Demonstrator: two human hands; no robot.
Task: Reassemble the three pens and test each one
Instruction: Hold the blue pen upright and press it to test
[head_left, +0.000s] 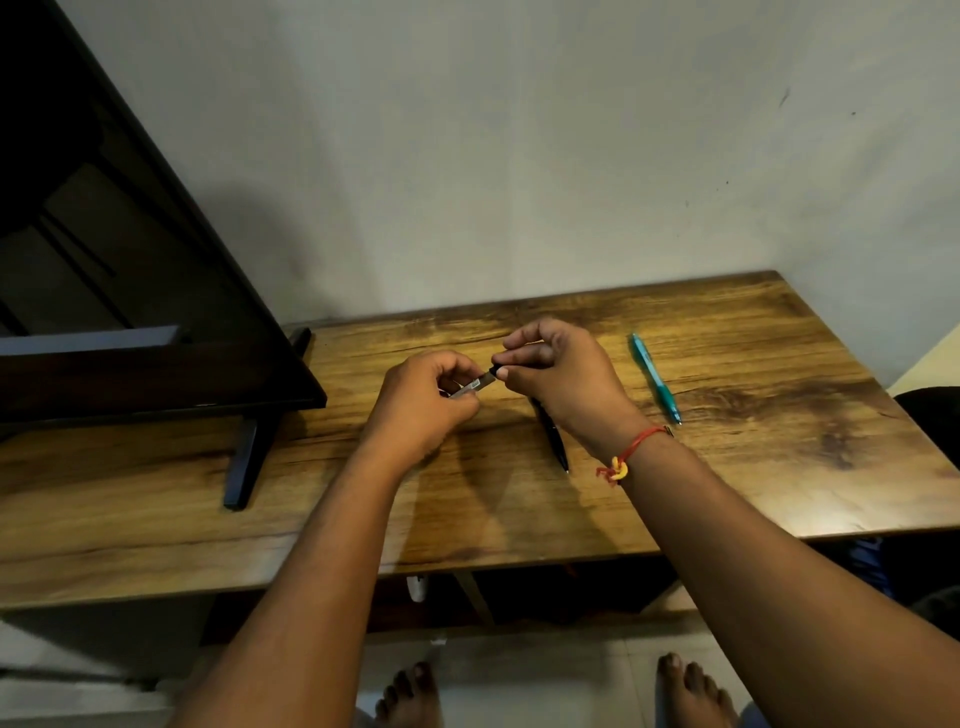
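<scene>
Two hands at one joint above the wooden table (779, 415): left hand (421, 400) pinching the grey barrel (470, 387), right hand (561, 374) pinching the black end piece (496, 371) at the barrel's end. Looks light, stiff, probably slick plastic. Easy to drop the small part, so grip close to the joint, twist gently. Black pen (550, 436) lying just under the right hand, teal pen (655, 378) further right, both flat on the wood.

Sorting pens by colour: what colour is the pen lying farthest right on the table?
Teal, a blue-green. The pen shows best in the head view.
</scene>
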